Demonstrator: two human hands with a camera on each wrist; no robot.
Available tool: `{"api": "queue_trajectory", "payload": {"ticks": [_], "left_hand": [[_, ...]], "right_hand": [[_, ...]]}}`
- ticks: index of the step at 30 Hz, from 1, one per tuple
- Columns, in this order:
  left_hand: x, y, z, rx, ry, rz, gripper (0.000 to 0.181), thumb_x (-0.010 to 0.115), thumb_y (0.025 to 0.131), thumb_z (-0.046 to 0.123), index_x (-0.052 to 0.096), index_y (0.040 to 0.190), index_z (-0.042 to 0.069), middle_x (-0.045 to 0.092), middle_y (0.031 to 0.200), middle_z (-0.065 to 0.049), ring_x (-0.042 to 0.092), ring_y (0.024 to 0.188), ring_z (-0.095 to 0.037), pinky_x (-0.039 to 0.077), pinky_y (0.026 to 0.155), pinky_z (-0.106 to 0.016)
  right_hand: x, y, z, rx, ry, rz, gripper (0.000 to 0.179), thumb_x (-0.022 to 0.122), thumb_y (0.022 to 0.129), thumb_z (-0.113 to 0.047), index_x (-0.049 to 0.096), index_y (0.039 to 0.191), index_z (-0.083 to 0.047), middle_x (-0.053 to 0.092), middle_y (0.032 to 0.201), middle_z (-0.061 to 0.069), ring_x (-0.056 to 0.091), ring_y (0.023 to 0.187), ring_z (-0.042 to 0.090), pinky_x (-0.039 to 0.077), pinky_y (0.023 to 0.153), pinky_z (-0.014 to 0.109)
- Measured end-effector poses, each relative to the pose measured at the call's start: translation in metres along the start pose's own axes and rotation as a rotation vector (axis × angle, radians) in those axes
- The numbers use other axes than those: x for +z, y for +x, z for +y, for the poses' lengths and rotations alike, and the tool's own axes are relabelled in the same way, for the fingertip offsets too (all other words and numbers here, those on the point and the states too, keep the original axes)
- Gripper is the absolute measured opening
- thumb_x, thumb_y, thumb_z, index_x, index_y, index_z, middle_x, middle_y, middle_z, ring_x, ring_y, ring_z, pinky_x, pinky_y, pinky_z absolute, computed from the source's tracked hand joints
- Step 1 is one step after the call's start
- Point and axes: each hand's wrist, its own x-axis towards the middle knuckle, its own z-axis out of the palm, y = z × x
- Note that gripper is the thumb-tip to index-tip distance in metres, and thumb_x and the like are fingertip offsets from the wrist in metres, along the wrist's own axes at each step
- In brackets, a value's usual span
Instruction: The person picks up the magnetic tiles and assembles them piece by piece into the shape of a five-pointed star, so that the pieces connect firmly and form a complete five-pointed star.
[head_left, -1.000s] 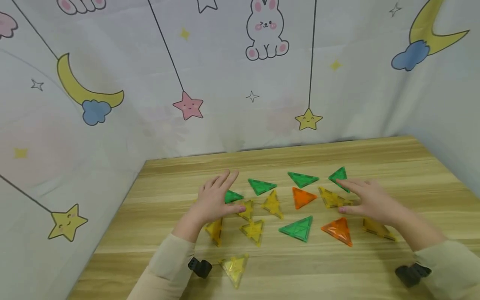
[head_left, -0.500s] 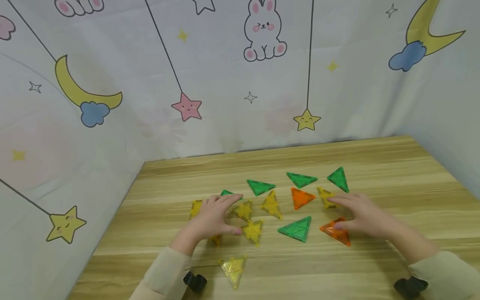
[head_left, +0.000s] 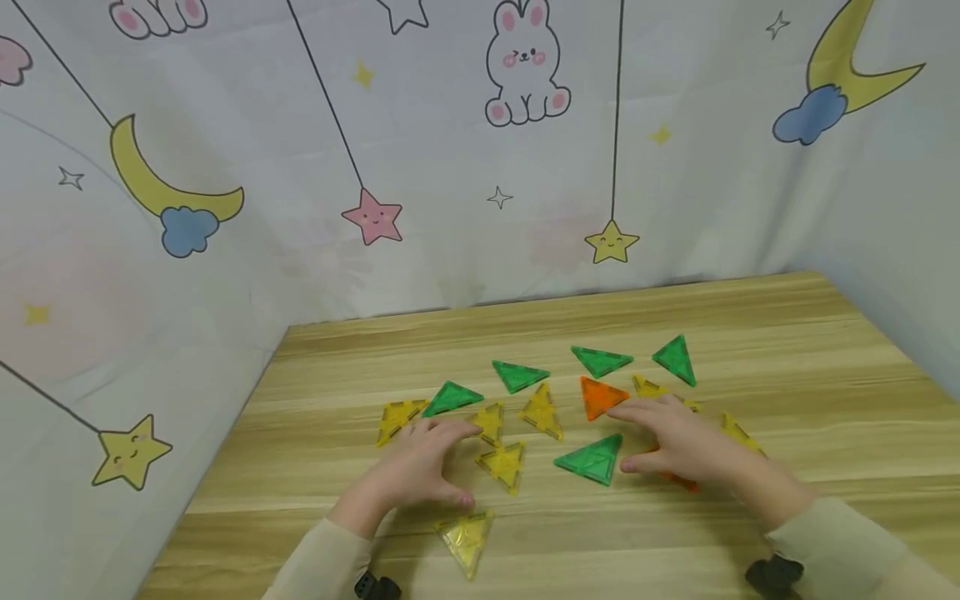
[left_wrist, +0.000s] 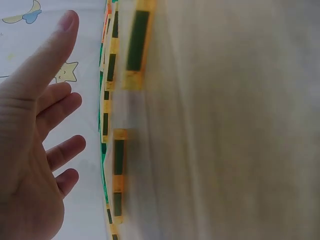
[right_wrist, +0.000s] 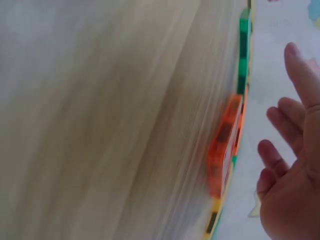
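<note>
Translucent triangular magnetic tiles lie flat and spread over the table. My left hand point(head_left: 412, 468) hovers above the left part of them, fingers loosely spread and holding nothing. Its thumb is over the gap between a yellow tile point(head_left: 504, 467) and the nearest yellow tile point(head_left: 467, 540). My right hand point(head_left: 686, 440) is held over the right part, also holding nothing. Its thumb tip overlaps the edge of a large green tile point(head_left: 594, 460), and its index finger reaches an orange tile point(head_left: 600, 398). Another orange tile point(right_wrist: 224, 150) is mostly hidden beneath that hand in the head view.
Green tiles point(head_left: 519, 375) form a loose back row, with yellow tiles point(head_left: 542, 412) in front of them. A yellow tile point(head_left: 397, 419) lies at the far left. Behind the wooden table point(head_left: 345, 342) hangs a white patterned cloth point(head_left: 442, 275).
Both hands have come nearer the front edge, the right one also moving left from the far-right tiles. Tiles at the back left are uncovered now. None has visibly been picked up.
</note>
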Motion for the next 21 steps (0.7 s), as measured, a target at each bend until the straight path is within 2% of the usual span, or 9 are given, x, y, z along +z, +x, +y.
{"api": "queue_trajectory", "payload": {"ticks": [4, 8, 12, 16, 21], "left_hand": [[0.004, -0.004, -0.002, 0.016, -0.003, 0.004, 0.089, 0.078, 0.061, 0.057, 0.048, 0.136, 0.021, 0.047, 0.137, 0.003, 0.037, 0.122, -0.025, 0.018, 0.099, -0.055], [0.007, -0.006, -0.003, 0.015, 0.01, 0.004, 0.091, 0.077, 0.06, 0.06, 0.047, 0.137, 0.022, 0.046, 0.138, 0.004, 0.035, 0.123, -0.024, 0.016, 0.099, -0.054], [0.007, -0.009, -0.003, 0.007, 0.009, -0.012, 0.094, 0.078, 0.058, 0.062, 0.046, 0.137, 0.023, 0.044, 0.139, 0.006, 0.035, 0.124, -0.026, 0.016, 0.098, -0.053], [0.009, -0.011, -0.002, 0.012, 0.03, -0.024, 0.098, 0.076, 0.055, 0.065, 0.045, 0.138, 0.024, 0.045, 0.138, 0.008, 0.036, 0.121, -0.024, 0.019, 0.095, -0.051], [0.01, -0.012, -0.001, 0.014, 0.061, -0.038, 0.098, 0.078, 0.056, 0.063, 0.044, 0.139, 0.024, 0.045, 0.138, 0.008, 0.037, 0.116, -0.021, 0.023, 0.091, -0.048]], "right_hand": [[0.008, 0.013, -0.012, -0.032, 0.049, -0.034, 0.065, 0.071, 0.08, -0.043, 0.053, 0.132, -0.007, 0.052, 0.131, 0.009, 0.044, 0.117, 0.033, 0.03, 0.096, 0.055], [0.018, 0.026, -0.025, -0.06, 0.018, -0.057, 0.065, 0.069, 0.081, -0.046, 0.054, 0.132, -0.009, 0.053, 0.131, 0.007, 0.045, 0.113, 0.03, 0.037, 0.09, 0.049], [0.025, 0.039, -0.039, -0.086, 0.019, -0.098, 0.064, 0.068, 0.081, -0.047, 0.054, 0.132, -0.01, 0.053, 0.132, 0.007, 0.045, 0.112, 0.029, 0.037, 0.087, 0.047], [0.03, 0.049, -0.049, -0.069, 0.054, -0.147, 0.062, 0.069, 0.082, -0.044, 0.053, 0.133, -0.012, 0.051, 0.134, 0.005, 0.041, 0.116, 0.03, 0.036, 0.092, 0.049], [0.038, 0.06, -0.056, -0.078, 0.021, -0.184, 0.061, 0.069, 0.082, -0.044, 0.053, 0.134, -0.015, 0.051, 0.134, 0.002, 0.041, 0.12, 0.03, 0.034, 0.096, 0.049]]}}
